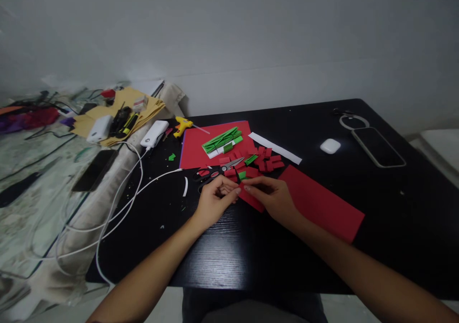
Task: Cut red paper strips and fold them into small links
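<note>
My left hand and my right hand meet over the black table, fingers pinched together on a small red paper piece at the near end of a long red paper sheet. Just behind my fingers lie black-handled scissors and a heap of small folded red and green paper pieces. Farther back a larger red sheet carries a bundle of green folded strips.
A white paper strip, white earbuds case and a phone lie to the right. A yellow glue gun, white power bank with white cables, and brown envelopes with tools sit left.
</note>
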`<action>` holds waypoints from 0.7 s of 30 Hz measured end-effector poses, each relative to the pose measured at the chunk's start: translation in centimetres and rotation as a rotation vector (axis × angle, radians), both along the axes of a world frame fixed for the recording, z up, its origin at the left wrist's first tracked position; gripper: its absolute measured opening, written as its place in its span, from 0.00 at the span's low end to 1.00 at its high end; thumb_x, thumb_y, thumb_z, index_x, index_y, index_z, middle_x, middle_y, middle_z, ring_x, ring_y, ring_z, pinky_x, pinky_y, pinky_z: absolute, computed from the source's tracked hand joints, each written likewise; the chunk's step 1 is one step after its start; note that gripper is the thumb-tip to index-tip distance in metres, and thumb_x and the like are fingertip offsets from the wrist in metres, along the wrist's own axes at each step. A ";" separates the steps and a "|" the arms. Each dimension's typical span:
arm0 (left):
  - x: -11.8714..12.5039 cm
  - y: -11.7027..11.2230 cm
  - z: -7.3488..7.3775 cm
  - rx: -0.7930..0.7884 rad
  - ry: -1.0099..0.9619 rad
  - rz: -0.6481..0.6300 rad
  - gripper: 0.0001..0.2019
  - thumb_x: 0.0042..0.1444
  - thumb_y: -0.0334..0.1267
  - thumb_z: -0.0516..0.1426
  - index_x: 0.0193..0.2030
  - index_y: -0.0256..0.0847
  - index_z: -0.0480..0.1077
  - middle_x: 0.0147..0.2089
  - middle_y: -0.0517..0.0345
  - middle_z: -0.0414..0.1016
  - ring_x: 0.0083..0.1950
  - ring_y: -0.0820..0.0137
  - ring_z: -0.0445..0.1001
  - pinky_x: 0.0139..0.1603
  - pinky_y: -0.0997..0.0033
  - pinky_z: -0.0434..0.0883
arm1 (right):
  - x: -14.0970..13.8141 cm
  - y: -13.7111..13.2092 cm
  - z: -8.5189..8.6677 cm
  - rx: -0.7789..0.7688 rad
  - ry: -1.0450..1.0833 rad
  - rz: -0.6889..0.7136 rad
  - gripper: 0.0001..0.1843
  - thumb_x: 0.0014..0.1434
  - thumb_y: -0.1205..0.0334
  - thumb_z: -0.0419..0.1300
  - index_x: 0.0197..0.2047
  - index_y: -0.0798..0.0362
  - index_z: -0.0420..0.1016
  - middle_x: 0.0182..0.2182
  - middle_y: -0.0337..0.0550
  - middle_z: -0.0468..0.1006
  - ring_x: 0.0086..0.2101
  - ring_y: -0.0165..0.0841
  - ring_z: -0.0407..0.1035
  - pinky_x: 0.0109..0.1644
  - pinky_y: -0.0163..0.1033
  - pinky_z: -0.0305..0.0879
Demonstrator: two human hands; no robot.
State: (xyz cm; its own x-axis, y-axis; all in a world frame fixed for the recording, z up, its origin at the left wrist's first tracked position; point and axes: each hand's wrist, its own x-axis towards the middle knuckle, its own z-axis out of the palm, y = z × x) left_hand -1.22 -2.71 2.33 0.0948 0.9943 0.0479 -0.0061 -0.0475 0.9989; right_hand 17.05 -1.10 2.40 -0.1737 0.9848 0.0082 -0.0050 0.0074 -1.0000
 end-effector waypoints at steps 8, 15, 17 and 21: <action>-0.8 0.5 1.1 -0.075 -0.057 -0.104 0.14 0.58 0.46 0.65 0.42 0.37 0.76 0.28 0.59 0.76 0.27 0.73 0.75 0.32 0.72 0.74 | 0.2 0.2 0.1 -0.009 0.057 0.081 0.11 0.53 0.57 0.71 0.40 0.47 0.82 0.36 0.40 0.85 0.37 0.37 0.80 0.45 0.44 0.77; -1.0 0.8 1.0 -0.129 -0.085 -0.170 0.14 0.56 0.48 0.66 0.39 0.38 0.80 0.28 0.57 0.77 0.26 0.72 0.73 0.30 0.72 0.72 | 0.1 0.3 -0.1 -0.094 0.189 0.176 0.18 0.51 0.57 0.73 0.43 0.47 0.73 0.33 0.38 0.84 0.35 0.35 0.80 0.44 0.43 0.76; -1.0 0.8 1.0 -0.116 -0.081 -0.178 0.13 0.56 0.48 0.66 0.39 0.38 0.80 0.27 0.58 0.76 0.26 0.73 0.73 0.30 0.73 0.71 | 0.1 0.3 0.0 -0.099 0.189 0.191 0.19 0.51 0.56 0.73 0.43 0.47 0.73 0.32 0.38 0.84 0.34 0.35 0.80 0.44 0.43 0.76; -1.1 0.8 0.9 -0.100 -0.050 -0.190 0.13 0.56 0.47 0.66 0.38 0.38 0.80 0.27 0.58 0.76 0.27 0.72 0.73 0.30 0.73 0.71 | 0.1 0.2 0.0 -0.098 0.181 0.213 0.20 0.51 0.55 0.73 0.44 0.47 0.72 0.32 0.38 0.84 0.34 0.36 0.81 0.45 0.45 0.76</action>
